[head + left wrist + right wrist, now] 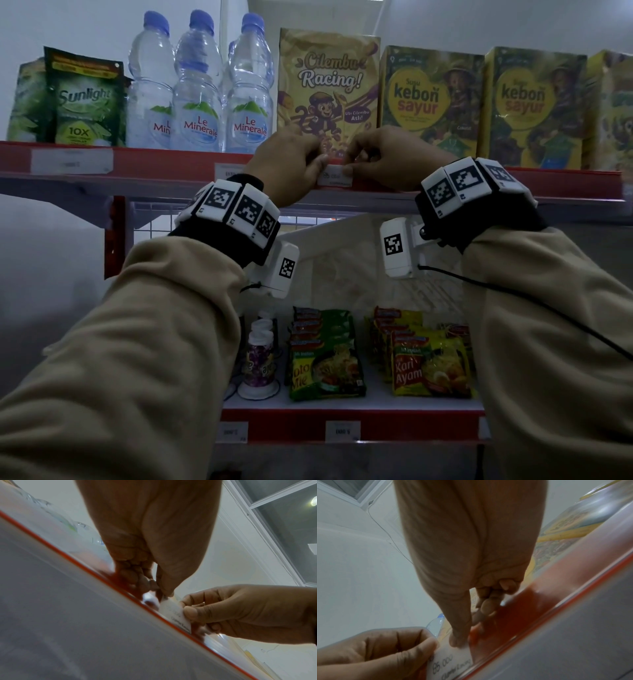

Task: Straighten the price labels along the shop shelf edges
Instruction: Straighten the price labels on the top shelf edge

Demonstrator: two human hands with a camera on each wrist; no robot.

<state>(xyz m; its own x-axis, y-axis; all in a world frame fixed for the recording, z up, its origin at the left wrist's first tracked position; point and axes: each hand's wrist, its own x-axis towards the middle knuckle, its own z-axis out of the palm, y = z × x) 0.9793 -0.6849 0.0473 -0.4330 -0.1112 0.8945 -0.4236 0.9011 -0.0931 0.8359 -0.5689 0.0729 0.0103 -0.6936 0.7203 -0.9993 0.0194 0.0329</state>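
- Up at the middle of the head view: a small white price label on the red shelf edge, just below the yellow cereal box.
- Left hand pinching the label's left end, thumb in front, other fingers curled behind.
- Right hand pinching the label's right end the same way, thumb tip pressed on the paper.
- Seen from the left wrist: label lying along the red strip, tilted away from it at the top, right thumb on its face.
- Seen from the right wrist: handwriting on the label, "85.000" legible, lower line too blurred to read.
- Upper left of the head view: water bottles and green soap pouches, another label on the edge beneath the pouches.
- Upper right: two green and yellow boxes standing side by side.
- Lower centre: noodle packets on the lower shelf, with two more labels on its red edge.
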